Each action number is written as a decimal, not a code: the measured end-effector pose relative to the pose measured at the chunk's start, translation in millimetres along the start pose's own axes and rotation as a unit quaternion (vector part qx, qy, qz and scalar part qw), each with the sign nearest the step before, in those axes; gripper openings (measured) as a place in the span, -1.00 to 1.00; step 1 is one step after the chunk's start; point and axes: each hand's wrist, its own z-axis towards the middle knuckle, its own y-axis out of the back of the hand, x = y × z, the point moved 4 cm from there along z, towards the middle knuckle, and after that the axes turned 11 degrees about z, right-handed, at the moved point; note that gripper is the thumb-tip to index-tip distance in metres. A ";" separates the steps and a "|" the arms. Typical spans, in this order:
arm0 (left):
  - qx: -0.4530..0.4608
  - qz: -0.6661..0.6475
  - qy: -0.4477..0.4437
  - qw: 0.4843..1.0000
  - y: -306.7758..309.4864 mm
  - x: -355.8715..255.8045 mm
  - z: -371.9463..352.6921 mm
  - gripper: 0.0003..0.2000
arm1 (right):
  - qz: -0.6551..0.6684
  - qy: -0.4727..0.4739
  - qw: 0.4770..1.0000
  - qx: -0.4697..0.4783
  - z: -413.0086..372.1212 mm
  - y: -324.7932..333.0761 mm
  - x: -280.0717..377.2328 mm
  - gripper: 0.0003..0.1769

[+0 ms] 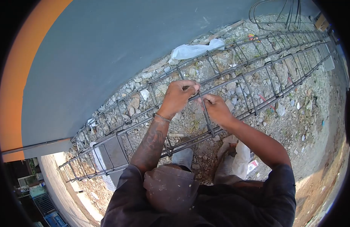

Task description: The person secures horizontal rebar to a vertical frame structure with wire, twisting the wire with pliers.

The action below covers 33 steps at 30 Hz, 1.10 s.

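Observation:
A long cage of steel reinforcing bars [237,77] with square stirrups runs diagonally across the view. My left hand [177,99], with a bracelet at its wrist, is closed at an upper bar near the middle of the cage, thumb and forefinger pinched together. My right hand [217,109] is closed just below and to the right, its fingertips beside the same bar and a stirrup [208,117]. Both sets of fingertips are close together around this crossing. Whatever lies between them is too small or hidden to make out.
A grey wall [88,68] with an orange band rises behind the cage. Stony rubble [296,109] covers the ground. A white plastic sheet [195,51] lies by the wall. Bent bars [275,17] stand at the far right. My feet are below the cage.

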 end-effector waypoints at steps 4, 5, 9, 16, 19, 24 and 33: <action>-0.065 0.030 -0.051 0.996 5.2 -16.3 -5.9 -0.79 | -0.006 0.031 0.999 -0.008 -6.7 2.0 0.5 -0.74; -0.064 0.027 -0.051 0.996 4.0 -15.8 -7.4 -0.79 | -0.007 0.029 1.000 -0.009 -7.2 2.4 0.2 -0.74; -0.105 0.075 -0.097 0.987 3.1 -22.6 -12.9 -0.82 | 0.016 0.009 1.000 -0.024 -9.4 0.4 7.2 -0.74; -0.077 0.079 -0.202 0.973 12.1 -37.0 -33.3 -0.82 | 0.098 -0.046 0.992 -0.072 -0.1 4.1 5.4 -0.42; -0.038 0.187 -0.231 0.954 17.9 -31.3 -46.4 -0.73 | -0.002 0.018 0.994 -0.106 11.3 0.9 -2.7 -0.33; 0.050 0.187 -0.269 0.943 24.3 -27.6 -57.8 -0.65 | -0.067 0.056 0.992 -0.095 3.6 -3.3 11.9 -0.37; 0.130 0.063 -0.059 0.988 18.9 -10.2 -20.0 -0.75 | -0.025 0.120 0.990 -0.070 7.8 -1.8 -5.5 -0.53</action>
